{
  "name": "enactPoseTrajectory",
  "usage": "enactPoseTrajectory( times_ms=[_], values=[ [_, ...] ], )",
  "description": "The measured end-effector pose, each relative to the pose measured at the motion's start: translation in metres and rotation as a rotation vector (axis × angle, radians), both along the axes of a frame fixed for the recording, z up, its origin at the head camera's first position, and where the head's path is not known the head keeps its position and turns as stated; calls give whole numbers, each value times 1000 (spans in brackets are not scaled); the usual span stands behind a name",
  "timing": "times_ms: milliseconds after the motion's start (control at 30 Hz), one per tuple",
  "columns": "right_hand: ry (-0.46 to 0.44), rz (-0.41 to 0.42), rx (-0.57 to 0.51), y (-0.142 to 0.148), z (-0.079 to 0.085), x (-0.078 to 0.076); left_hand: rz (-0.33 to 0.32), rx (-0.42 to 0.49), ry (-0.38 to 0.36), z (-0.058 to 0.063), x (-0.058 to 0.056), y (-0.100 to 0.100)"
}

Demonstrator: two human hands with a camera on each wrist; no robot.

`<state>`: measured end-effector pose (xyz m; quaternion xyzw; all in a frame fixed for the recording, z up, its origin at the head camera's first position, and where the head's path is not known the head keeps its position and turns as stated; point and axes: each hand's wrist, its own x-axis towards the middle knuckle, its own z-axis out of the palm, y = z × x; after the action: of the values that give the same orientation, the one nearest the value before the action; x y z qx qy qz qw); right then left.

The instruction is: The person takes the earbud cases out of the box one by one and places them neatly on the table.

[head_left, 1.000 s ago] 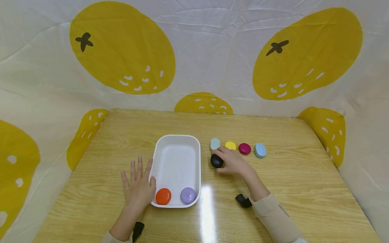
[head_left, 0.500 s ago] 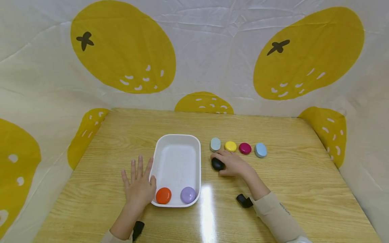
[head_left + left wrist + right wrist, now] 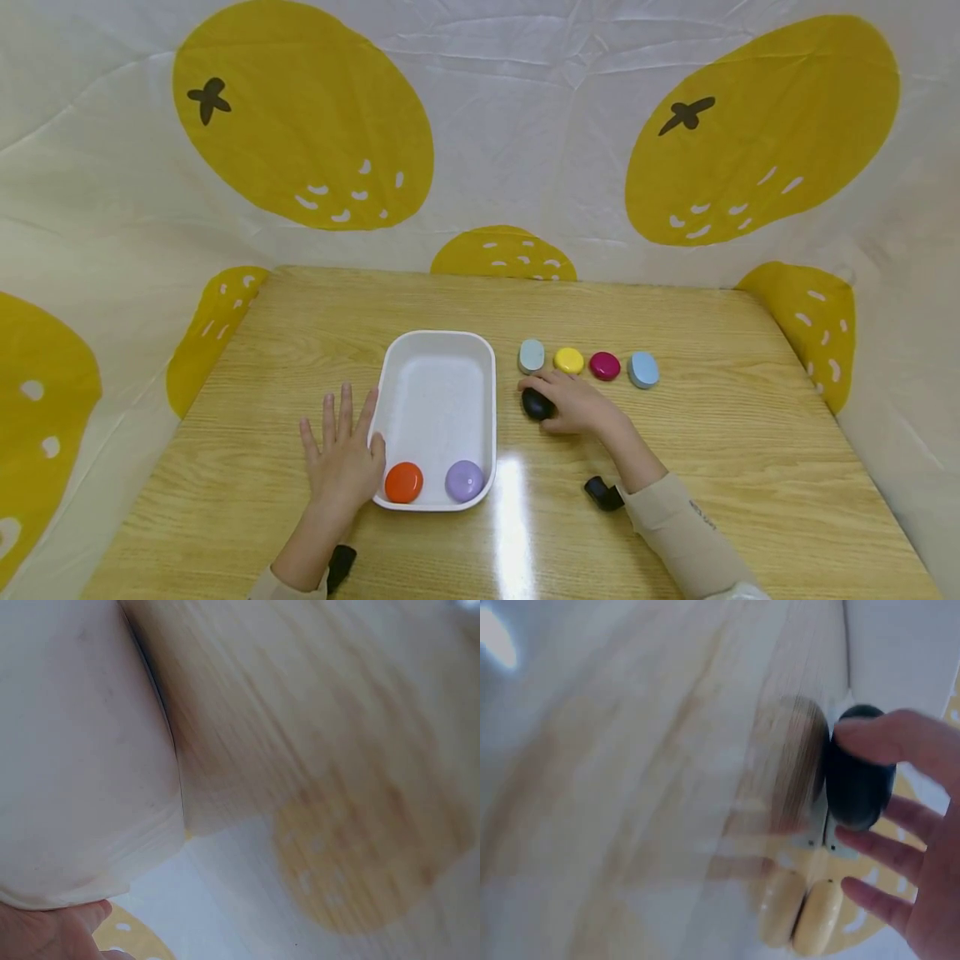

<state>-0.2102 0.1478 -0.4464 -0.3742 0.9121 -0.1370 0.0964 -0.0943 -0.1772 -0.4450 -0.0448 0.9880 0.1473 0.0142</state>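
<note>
My right hand (image 3: 576,402) holds a smooth black pebble-like piece (image 3: 537,405) between thumb and fingers. In the right wrist view the thumb lies across this black piece (image 3: 861,776), which is low over the table or on it; contact is unclear. Fingers spread, my left hand (image 3: 343,467) lies beside the white tray (image 3: 491,417), its thumb at the left rim. Inside the tray's near end are a red-orange round piece (image 3: 403,483) and a lilac one (image 3: 464,482). The left wrist view has the tray's outer wall (image 3: 90,750) and a fingertip.
Beyond the right hand stands a row: a pale green piece (image 3: 532,356), a yellow one (image 3: 569,361), a magenta one (image 3: 604,366) and a light blue one (image 3: 643,370). A fruit-print cloth (image 3: 525,167) hangs behind the wooden table (image 3: 720,450).
The right hand has drawn slightly back toward me with the black piece, uncovering the pale green and yellow pieces. Over the last half second it barely moves. The left hand stays put.
</note>
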Motion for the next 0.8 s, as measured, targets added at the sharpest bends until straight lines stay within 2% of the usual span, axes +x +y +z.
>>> enactPoseTrajectory(
  times_ms=[167, 333, 467, 600, 800],
  values=[
    [7, -6, -28, -5, 11, 3, -2, -5, 4, -1, 0, 0],
    [97, 31, -97, -20, 26, 6, -1, -8, 7, -1, 0, 0],
    [164, 107, -158, -39, 37, 13, 0, -13, 6, -1, 0, 0],
    [194, 199, -161, -59, 41, 22, 0, -14, 2, 0, 0, 0],
    [178, 332, -56, -84, 38, 34, 3, -14, -9, 0, 0, 1]
  ],
)
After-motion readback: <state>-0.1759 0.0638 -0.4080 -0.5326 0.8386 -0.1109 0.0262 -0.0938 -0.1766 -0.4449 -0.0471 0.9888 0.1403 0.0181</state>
